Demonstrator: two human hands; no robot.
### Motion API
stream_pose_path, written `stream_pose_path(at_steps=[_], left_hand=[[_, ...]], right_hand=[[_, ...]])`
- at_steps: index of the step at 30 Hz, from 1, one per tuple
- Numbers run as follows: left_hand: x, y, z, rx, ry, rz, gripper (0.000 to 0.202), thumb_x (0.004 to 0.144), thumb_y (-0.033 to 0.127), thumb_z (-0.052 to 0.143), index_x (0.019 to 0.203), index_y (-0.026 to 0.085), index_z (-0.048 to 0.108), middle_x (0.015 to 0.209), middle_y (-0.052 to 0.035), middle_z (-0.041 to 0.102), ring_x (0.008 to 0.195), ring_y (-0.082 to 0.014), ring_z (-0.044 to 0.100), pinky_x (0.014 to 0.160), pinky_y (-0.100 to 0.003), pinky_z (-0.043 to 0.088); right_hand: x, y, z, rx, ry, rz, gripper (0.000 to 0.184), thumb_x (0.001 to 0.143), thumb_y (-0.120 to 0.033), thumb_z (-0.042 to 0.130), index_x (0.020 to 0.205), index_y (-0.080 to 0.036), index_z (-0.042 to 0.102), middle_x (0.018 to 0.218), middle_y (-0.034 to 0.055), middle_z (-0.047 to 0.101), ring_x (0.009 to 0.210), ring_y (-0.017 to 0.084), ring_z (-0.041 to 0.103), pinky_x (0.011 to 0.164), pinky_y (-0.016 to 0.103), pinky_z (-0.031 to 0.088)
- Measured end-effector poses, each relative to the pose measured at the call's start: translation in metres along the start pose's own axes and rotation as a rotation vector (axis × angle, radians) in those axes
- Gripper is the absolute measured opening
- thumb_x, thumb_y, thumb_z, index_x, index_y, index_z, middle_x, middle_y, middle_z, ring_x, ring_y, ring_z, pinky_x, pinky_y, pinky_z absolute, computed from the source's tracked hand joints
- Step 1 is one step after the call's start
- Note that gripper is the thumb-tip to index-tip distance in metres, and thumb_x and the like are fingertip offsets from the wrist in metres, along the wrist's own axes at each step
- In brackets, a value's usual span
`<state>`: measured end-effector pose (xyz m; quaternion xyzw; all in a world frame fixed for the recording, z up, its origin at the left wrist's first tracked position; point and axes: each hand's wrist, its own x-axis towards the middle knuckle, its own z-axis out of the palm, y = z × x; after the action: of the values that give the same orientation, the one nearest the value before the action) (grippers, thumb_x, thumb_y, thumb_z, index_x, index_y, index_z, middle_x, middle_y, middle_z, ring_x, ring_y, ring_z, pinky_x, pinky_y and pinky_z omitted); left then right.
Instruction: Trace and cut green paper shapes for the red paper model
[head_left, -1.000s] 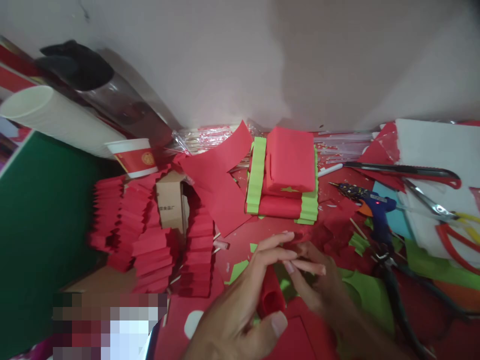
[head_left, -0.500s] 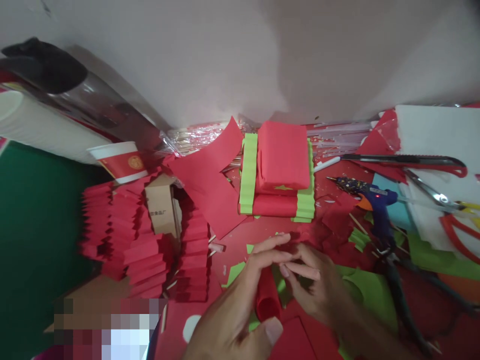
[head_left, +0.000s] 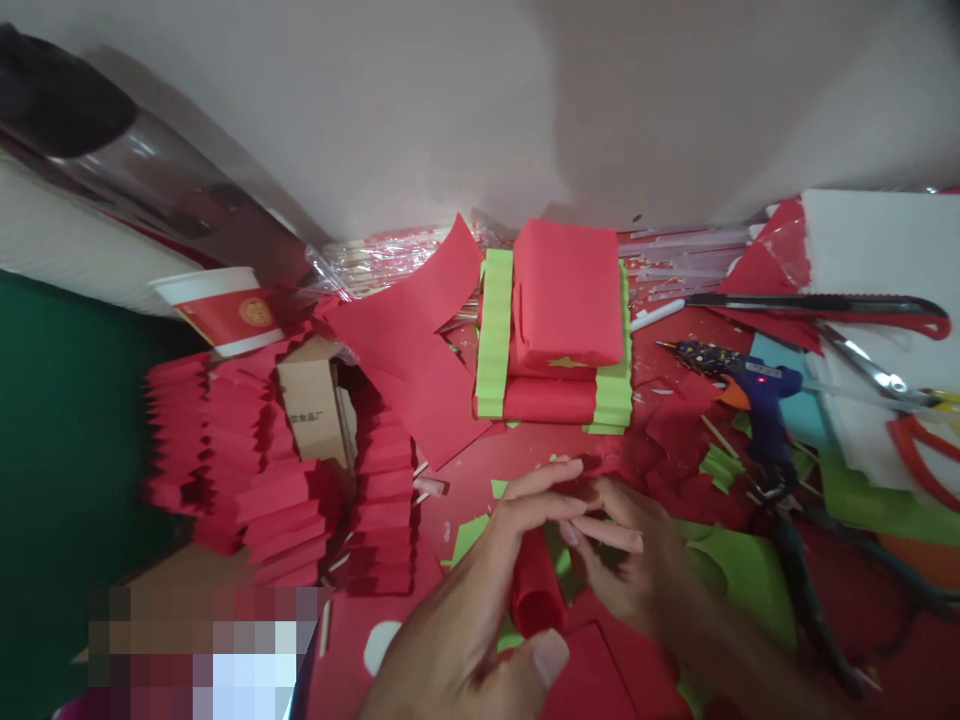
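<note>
A small rolled red paper tube (head_left: 538, 595) lies between my hands, its round opening toward me. My left hand (head_left: 487, 590) arches over it, fingers stretched forward and thumb apart. My right hand (head_left: 626, 545) meets the left fingertips above the tube's far end, its fingers bent and drawn together. Whatever is between those fingertips, if anything, is hidden. Beyond them sits a red paper-covered model (head_left: 566, 300) with a box on top, a yellow star and green corrugated strips (head_left: 495, 335) along its sides.
Pleated red paper (head_left: 382, 500), a small cardboard box (head_left: 311, 405) and a paper cup (head_left: 225, 310) stand left. At right lie a blue glue gun (head_left: 765, 400), a utility knife (head_left: 832, 305), red-handled scissors (head_left: 915, 450) and dark-handled pliers (head_left: 802, 580). Green scraps (head_left: 750, 575) surround my hands.
The view has shifted slightly, so the back objects sit a little higher. My hands keep nearly the same pose at the fingertips, and the tube stays between them.
</note>
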<state>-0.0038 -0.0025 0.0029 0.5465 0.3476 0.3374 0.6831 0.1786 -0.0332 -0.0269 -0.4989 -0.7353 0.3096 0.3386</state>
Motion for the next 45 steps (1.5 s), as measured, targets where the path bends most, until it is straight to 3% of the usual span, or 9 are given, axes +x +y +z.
stream_pose_path(at_steps=[15,20,24,28,33,40,45], left_hand=[[-0.002,0.005,0.006,-0.017,-0.017,0.026,0.046,0.091,0.047,0.057,0.134,0.029,0.055,0.142,-0.0093,0.056,0.135,-0.0324,0.048,0.107,-0.049,0.048],[-0.008,0.014,0.008,0.020,-0.031,0.001,0.056,0.086,0.052,0.062,0.136,0.031,0.052,0.149,-0.0074,0.048,0.141,-0.0353,0.040,0.112,-0.049,0.043],[-0.017,0.021,0.013,0.041,-0.017,-0.032,0.051,0.091,0.047,0.056,0.138,0.031,0.049,0.153,-0.0072,0.042,0.145,-0.0357,0.033,0.116,-0.051,0.036],[-0.023,0.018,0.012,0.084,-0.006,-0.028,0.051,0.089,0.048,0.058,0.137,0.033,0.048,0.157,-0.0067,0.035,0.146,-0.0362,0.030,0.116,-0.052,0.035],[-0.023,0.013,0.002,0.190,-0.103,0.005,0.052,0.092,0.042,0.055,0.140,0.030,0.042,0.158,-0.0094,0.030,0.146,-0.0349,0.029,0.115,-0.051,0.035],[-0.021,0.013,-0.002,0.178,-0.138,0.014,0.049,0.093,0.040,0.053,0.140,0.028,0.042,0.158,-0.0101,0.029,0.148,-0.0342,0.022,0.117,-0.052,0.029],[-0.019,0.013,-0.001,0.133,-0.132,0.019,0.046,0.094,0.040,0.052,0.138,0.027,0.044,0.158,-0.0104,0.030,0.147,-0.0330,0.025,0.117,-0.052,0.027]], right_hand=[[0.002,-0.003,-0.002,-0.028,0.031,0.033,0.013,0.089,-0.010,0.054,0.082,-0.020,0.057,0.071,0.0007,0.061,0.065,0.013,0.062,0.061,0.022,0.047],[0.002,-0.004,-0.003,-0.046,0.042,0.034,0.013,0.087,-0.009,0.053,0.081,-0.021,0.055,0.071,-0.0001,0.061,0.065,0.013,0.062,0.061,0.022,0.046],[0.004,-0.005,-0.004,-0.017,0.035,0.065,0.012,0.086,-0.009,0.054,0.085,-0.021,0.055,0.071,-0.0004,0.061,0.065,0.013,0.063,0.060,0.022,0.046],[0.005,-0.006,-0.004,-0.037,0.049,0.016,0.016,0.086,-0.009,0.052,0.076,-0.021,0.053,0.067,-0.0005,0.059,0.061,0.013,0.061,0.057,0.021,0.045],[0.002,-0.004,-0.004,-0.062,0.033,0.010,0.018,0.086,-0.011,0.053,0.072,-0.020,0.057,0.070,0.0017,0.061,0.064,0.014,0.061,0.058,0.023,0.046],[-0.001,-0.001,-0.004,0.081,-0.003,0.173,0.011,0.081,-0.010,0.057,0.077,-0.020,0.059,0.072,0.0006,0.065,0.065,0.014,0.062,0.061,0.023,0.048],[0.000,-0.002,-0.006,0.166,-0.029,0.249,0.012,0.079,-0.008,0.055,0.076,-0.020,0.056,0.072,0.0003,0.067,0.065,0.014,0.066,0.056,0.021,0.047]])
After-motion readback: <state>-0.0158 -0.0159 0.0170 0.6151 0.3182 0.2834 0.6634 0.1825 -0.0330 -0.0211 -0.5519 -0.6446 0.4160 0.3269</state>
